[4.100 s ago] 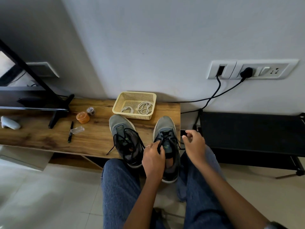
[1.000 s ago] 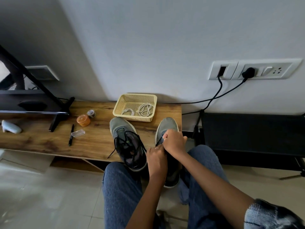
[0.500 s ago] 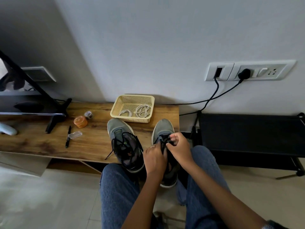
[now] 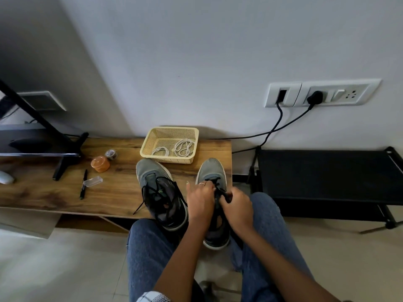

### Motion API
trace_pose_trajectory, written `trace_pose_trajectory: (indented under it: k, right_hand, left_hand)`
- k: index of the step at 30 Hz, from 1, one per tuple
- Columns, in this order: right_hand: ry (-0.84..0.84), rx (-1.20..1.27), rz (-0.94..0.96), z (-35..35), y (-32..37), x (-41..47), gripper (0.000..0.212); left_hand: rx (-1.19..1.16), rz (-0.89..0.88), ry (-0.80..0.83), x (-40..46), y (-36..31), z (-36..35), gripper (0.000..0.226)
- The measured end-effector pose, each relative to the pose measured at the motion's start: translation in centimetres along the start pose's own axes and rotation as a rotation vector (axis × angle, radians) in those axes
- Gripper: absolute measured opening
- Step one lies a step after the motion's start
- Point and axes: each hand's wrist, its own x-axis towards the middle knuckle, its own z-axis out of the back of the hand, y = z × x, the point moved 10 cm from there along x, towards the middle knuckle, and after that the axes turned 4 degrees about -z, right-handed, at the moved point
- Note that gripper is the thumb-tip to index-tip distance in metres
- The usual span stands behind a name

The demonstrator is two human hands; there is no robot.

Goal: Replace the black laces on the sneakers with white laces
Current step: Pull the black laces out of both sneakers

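Two grey sneakers stand on the wooden bench, toes toward the wall. The left sneaker (image 4: 160,192) has loosened black laces, one end trailing over the bench edge. My left hand (image 4: 200,198) rests on the right sneaker (image 4: 212,171) at its tongue, index finger pointing outward. My right hand (image 4: 236,205) pinches the black lace (image 4: 218,188) of that sneaker and holds it taut above the eyelets. Two coils of white laces (image 4: 182,147) lie in the yellow basket (image 4: 152,140) behind the shoes.
On the bench (image 4: 120,192) lie a black pen (image 4: 83,184), a clear cap (image 4: 93,182), an orange jar (image 4: 100,164) and a small tape roll (image 4: 110,154). A monitor stand (image 4: 63,158) sits left. A black rack (image 4: 327,177) stands right, under cables from the wall sockets (image 4: 320,94).
My right hand came in from the right side onto the right sneaker's laces and has drawn a lace section back toward me. My left hand stayed on the tongue.
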Motion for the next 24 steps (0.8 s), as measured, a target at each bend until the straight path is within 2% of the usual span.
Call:
trace_pose_trajectory:
  k: [2,7,9,10,12,15,17,20,24]
  right_hand:
    - [-0.019,-0.004,-0.031,0.2,-0.2,-0.1,0.012]
    - [-0.026,0.045,-0.099,0.4,-1.0,0.1,0.014]
    - [-0.011,0.048,-0.098,0.2,-0.8,0.0,0.013]
    - [-0.009,0.050,-0.095,0.1,-0.8,-0.1,0.013]
    - [-0.010,0.049,-0.091,0.2,-0.7,-0.1,0.013]
    - [-0.007,0.047,-0.077,0.3,-0.7,-0.1,0.013]
    - [-0.002,0.042,-0.073,0.2,-0.6,-0.1,0.015]
    - [0.004,0.034,-0.072,0.0,-0.7,-0.1,0.013]
    - [0.003,0.033,-0.059,-0.1,-0.8,-0.1,0.013]
  left_hand:
    - [-0.205,0.121,0.022,-0.3,0.7,-0.2,0.007]
    - [-0.782,0.860,-0.128,-3.1,6.8,-1.6,0.010]
    - [-0.888,0.976,-0.151,-3.8,7.3,-2.1,0.009]
    - [-0.864,0.970,-0.126,-3.8,7.0,-2.0,0.008]
    - [-0.729,0.817,-0.091,-3.0,5.9,-0.7,0.013]
    - [-0.447,0.343,-0.120,-1.0,2.6,1.8,0.026]
    - [-0.277,0.126,-0.104,-0.5,0.7,1.4,0.024]
    - [-0.137,0.020,-0.035,-0.3,0.0,0.0,0.011]
    - [-0.005,-0.021,0.040,-0.1,0.1,-0.3,0.013]
